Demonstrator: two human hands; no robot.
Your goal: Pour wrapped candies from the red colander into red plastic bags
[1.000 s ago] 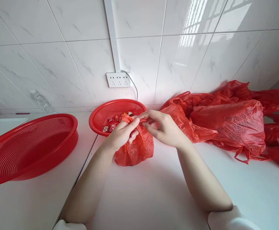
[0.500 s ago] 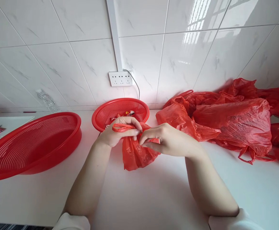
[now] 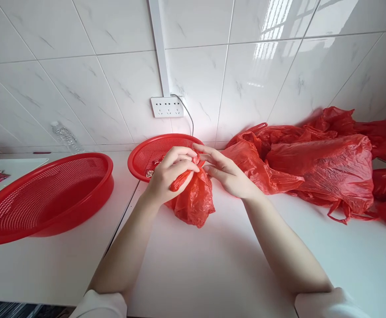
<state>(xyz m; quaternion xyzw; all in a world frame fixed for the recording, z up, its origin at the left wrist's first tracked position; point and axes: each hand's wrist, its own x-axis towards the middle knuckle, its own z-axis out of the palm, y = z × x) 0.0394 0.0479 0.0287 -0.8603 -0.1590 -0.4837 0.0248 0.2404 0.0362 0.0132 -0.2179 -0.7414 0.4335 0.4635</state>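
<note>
A small red plastic bag stands on the white counter in front of me. My left hand is closed round the bag's twisted top and handle. My right hand sits just to the right of it, fingers stretched out and touching the bag's top. Right behind the hands stands a small red mesh basket with a few wrapped sweets in it, mostly hidden by my left hand.
A large red mesh basket sits at the left. A heap of red plastic bags fills the right back. A wall socket with a cable, a plastic bottle, and a white tray at far left.
My left hand has wrapped tighter round the bag's top and risen a little. My right hand has let go of its pinch and its fingers now stretch out.
</note>
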